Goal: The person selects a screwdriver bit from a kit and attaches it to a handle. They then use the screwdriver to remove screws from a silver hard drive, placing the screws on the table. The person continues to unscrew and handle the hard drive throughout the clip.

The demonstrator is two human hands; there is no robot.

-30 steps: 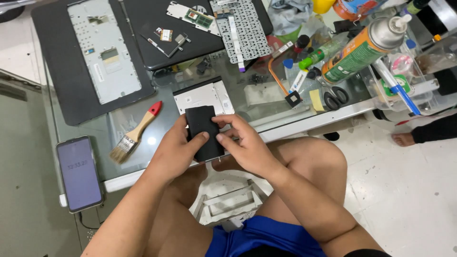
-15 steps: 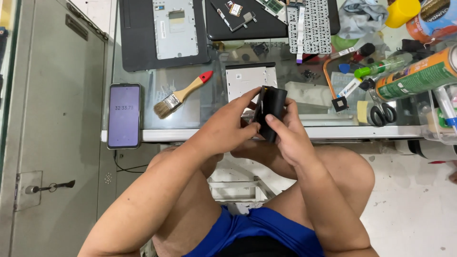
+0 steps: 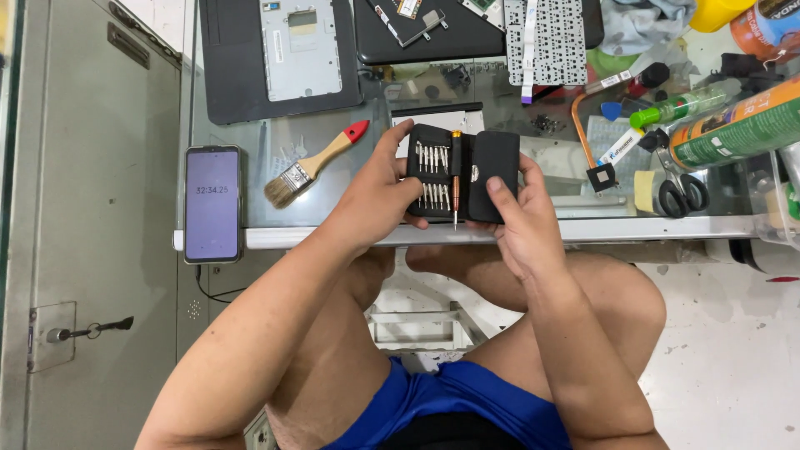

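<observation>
Spreading a black fold-open screwdriver-bit case [image 3: 461, 173] flat, left hand [image 3: 379, 193] and right hand [image 3: 515, 218] are each clamping one flap, exposing the bits.

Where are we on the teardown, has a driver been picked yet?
Done: the keyboard is off and lies beside the laptop shell on the glass table. In hand: the left hand and right hand hold the black bit case open. Left: the orange-handled driver sits in its slot, bits unpulled.
</observation>
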